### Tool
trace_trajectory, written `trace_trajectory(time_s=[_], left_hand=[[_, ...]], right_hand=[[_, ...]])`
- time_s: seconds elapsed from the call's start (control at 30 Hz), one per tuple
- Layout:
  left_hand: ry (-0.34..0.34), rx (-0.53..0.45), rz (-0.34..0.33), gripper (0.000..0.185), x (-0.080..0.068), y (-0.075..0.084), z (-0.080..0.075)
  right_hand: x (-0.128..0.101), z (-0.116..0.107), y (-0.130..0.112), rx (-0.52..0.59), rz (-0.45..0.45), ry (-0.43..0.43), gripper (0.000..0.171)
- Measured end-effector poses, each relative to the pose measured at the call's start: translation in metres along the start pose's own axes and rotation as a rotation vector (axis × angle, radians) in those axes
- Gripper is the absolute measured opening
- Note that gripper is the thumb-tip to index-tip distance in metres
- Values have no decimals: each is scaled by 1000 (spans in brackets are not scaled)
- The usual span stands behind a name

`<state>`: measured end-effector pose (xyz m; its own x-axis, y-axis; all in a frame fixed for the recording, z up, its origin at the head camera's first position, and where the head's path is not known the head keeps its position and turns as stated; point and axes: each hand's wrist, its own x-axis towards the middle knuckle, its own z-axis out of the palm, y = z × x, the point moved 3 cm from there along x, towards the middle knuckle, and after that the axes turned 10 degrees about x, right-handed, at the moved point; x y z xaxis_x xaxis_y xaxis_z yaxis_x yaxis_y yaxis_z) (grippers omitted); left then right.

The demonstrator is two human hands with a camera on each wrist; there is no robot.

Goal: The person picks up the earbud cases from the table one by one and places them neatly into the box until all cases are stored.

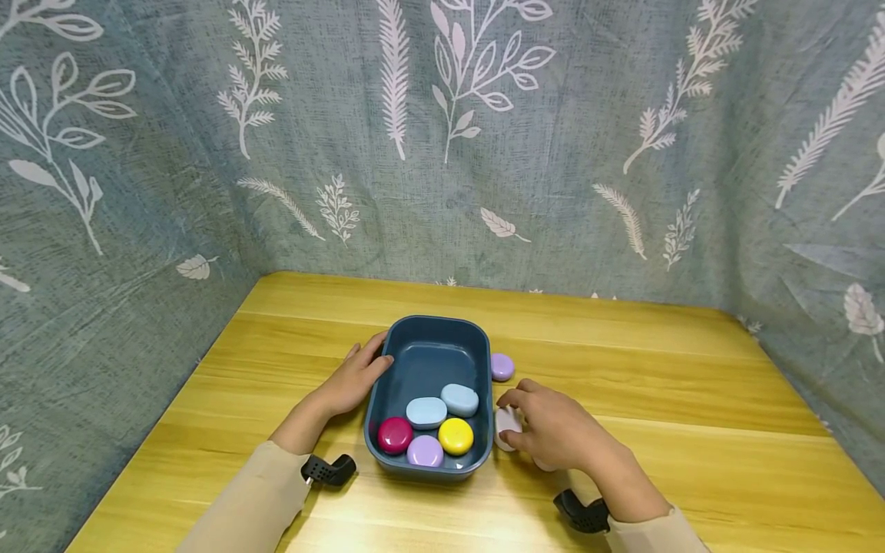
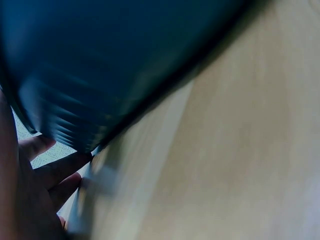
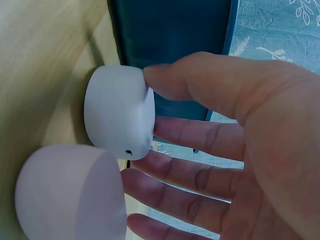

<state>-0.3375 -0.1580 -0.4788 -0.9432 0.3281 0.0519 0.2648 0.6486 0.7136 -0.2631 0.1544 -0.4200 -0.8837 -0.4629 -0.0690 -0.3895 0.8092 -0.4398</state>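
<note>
My left hand (image 1: 353,380) holds the left side of a dark blue tray (image 1: 373,430), thumb over the rim and the other fingers along the outer wall (image 2: 115,60). To the tray's right, the thumb and fingers of my right hand (image 1: 556,426) grip a white rounded case (image 3: 117,112) with a small dark slot; it stands on the table. Close beside it, a pale pinkish rounded piece (image 3: 65,195) is mostly hidden under that hand in the head view. Inside the tray lie two light blue oval cases (image 1: 426,413) and round crimson (image 1: 395,435), yellow (image 1: 456,437) and lilac (image 1: 425,452) ones.
A lilac round case (image 1: 502,367) lies against the tray's right side, beyond my right hand. The wooden table (image 1: 643,369) extends on both sides. A grey-green leaf-patterned cloth (image 1: 442,192) hangs behind and along the sides.
</note>
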Motion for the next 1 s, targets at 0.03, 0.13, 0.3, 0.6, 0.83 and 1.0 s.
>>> trace_trajectory(time_s=[0.03, 0.13, 0.3, 0.6, 0.83, 1.0], left_hand=[[0, -1, 0, 58, 0, 0, 0], [2, -1, 1, 58, 0, 1, 0], [2, -1, 7, 58, 0, 2, 0], [2, -4, 12, 59, 1, 3, 0], [0, -4, 16, 58, -1, 2, -1], [1, -4, 10, 58, -1, 1, -1]], right_hand=[[0, 0, 0, -3, -4, 1, 39], [0, 0, 0, -2, -3, 3, 38], [-1, 0, -1, 13, 8, -1, 39], [1, 4, -3, -14, -19, 32, 42], [3, 9, -4, -40, -38, 52, 46], [3, 10, -5, -41, -46, 55, 48]])
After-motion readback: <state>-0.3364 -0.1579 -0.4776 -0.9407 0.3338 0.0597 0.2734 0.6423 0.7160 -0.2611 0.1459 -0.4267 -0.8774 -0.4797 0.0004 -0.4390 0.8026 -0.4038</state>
